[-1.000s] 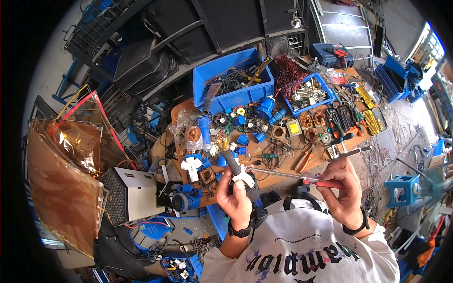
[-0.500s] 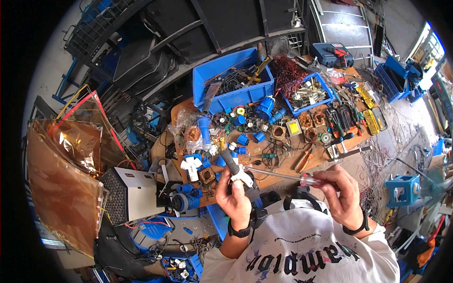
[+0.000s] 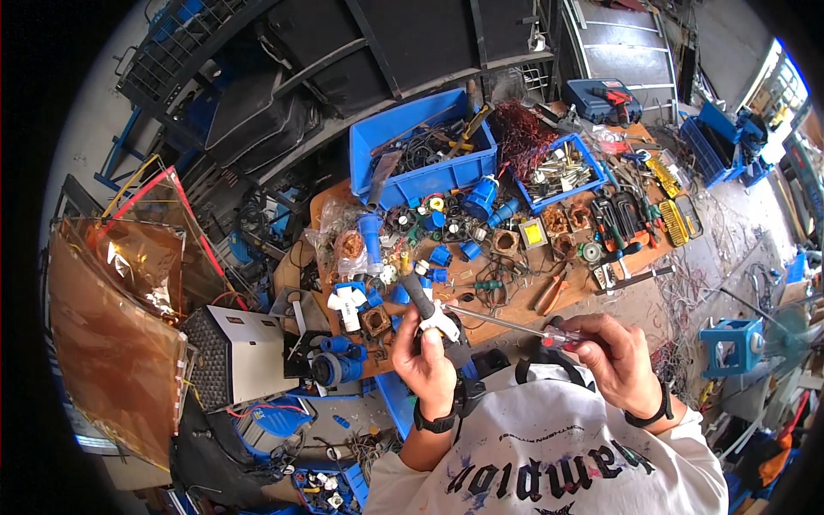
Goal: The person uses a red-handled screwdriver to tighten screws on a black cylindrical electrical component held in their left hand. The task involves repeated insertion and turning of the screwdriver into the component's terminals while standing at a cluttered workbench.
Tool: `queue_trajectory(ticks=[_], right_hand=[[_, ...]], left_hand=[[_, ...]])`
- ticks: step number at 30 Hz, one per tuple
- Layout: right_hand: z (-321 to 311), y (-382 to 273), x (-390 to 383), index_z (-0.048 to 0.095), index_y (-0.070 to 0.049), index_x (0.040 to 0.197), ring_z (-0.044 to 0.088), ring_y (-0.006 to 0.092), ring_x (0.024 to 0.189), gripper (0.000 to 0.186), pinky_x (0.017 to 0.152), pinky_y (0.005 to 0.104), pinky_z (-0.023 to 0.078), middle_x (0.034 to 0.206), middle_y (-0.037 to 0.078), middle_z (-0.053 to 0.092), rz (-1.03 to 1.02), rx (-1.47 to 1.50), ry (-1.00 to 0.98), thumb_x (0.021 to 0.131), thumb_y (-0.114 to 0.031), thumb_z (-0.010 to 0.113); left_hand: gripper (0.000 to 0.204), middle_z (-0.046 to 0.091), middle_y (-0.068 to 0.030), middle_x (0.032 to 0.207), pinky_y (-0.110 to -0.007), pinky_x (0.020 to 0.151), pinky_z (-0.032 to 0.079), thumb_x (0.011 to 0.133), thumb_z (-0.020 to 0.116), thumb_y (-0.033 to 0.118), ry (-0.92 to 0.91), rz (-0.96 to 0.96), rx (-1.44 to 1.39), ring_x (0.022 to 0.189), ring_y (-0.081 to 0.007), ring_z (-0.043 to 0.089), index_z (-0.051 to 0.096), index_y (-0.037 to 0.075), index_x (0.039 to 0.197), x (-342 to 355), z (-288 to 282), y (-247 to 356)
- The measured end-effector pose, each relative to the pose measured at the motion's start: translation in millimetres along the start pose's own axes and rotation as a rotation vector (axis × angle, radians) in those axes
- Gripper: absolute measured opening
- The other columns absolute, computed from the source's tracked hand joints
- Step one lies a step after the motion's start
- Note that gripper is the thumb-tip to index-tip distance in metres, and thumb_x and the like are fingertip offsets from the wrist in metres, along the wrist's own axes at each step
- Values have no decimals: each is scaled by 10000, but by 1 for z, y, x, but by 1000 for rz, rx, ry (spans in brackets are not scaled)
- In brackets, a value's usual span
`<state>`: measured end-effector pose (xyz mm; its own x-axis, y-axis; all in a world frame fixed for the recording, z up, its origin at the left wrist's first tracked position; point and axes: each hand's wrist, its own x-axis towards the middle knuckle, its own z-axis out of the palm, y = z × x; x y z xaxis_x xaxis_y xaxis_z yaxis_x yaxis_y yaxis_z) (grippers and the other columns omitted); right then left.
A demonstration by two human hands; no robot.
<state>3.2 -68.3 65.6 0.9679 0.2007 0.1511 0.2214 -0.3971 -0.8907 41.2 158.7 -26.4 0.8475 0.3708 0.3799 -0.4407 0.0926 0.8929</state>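
Here, a cluttered wooden workbench point(image 3: 517, 310) spreads out; at its near edge, the right hand point(image 3: 616, 356) grasps a screwdriver point(image 3: 560, 337) (red-and-clear handle), and the left hand point(image 3: 427, 369), also by that edge, pinches a white plastic fitting point(image 3: 443, 325) beside a dark sleeve point(image 3: 418, 295).

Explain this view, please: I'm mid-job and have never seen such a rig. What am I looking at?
There is no machine here: a person works bare-handed. The view comes from a wide fisheye camera on the head, looking down, so straight edges bend. The left hand holds a white piece and a dark rod together; the right hand holds a screwdriver, its tip at the white piece. Beyond them, a wooden table bears a blue bin, a smaller blue tray of metal pieces, pliers and blue fittings.
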Motion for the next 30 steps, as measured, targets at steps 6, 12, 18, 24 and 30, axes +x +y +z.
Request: queue_trajectory(ticks=[6, 12, 18, 24, 30], right_hand=[[3, 7, 6, 601, -10, 1018, 616, 227, 697, 282, 565, 300, 502, 850, 107, 608, -301, -198, 123, 756, 23, 699], [8, 1, 3, 623, -35, 1017, 617, 257, 713, 313, 583, 318, 508, 875, 113, 611, -143, -207, 210, 726, -8, 737], [-1, -7, 0, 603, 5, 1049, 674, 306, 802, 309, 656, 330, 534, 950, 150, 644, 104, -74, -126, 778, -72, 731], [4, 2, 3, 619, -32, 1052, 644, 282, 732, 308, 614, 338, 516, 875, 114, 615, -126, -142, 26, 760, -23, 720], [5, 3, 5, 617, -23, 1049, 587, 278, 684, 315, 588, 351, 482, 853, 105, 569, -272, -219, 121, 753, -29, 725]], left_hand=[[517, 634, -172, 1031, -333, 764, 510, 936, 555, 328, 5, 2, 22, 878, -225, 636, 485, -54, 1277, 0, 2, 6], [523, 632, -174, 1029, -333, 764, 507, 931, 565, 330, -11, -29, -12, 882, -228, 636, 486, -63, 1268, -2, 0, 6], [510, 634, -173, 1025, -340, 773, 506, 930, 560, 326, -9, -30, 2, 874, -232, 638, 495, -58, 1260, -2, -2, 4], [479, 636, -166, 1022, -336, 774, 506, 936, 539, 309, 6, -18, 10, 879, -224, 635, 507, -49, 1253, -2, 1, 7], [475, 634, -160, 1016, -327, 766, 505, 934, 544, 314, 32, -27, 28, 868, -213, 629, 514, -40, 1249, -7, -5, 1]])
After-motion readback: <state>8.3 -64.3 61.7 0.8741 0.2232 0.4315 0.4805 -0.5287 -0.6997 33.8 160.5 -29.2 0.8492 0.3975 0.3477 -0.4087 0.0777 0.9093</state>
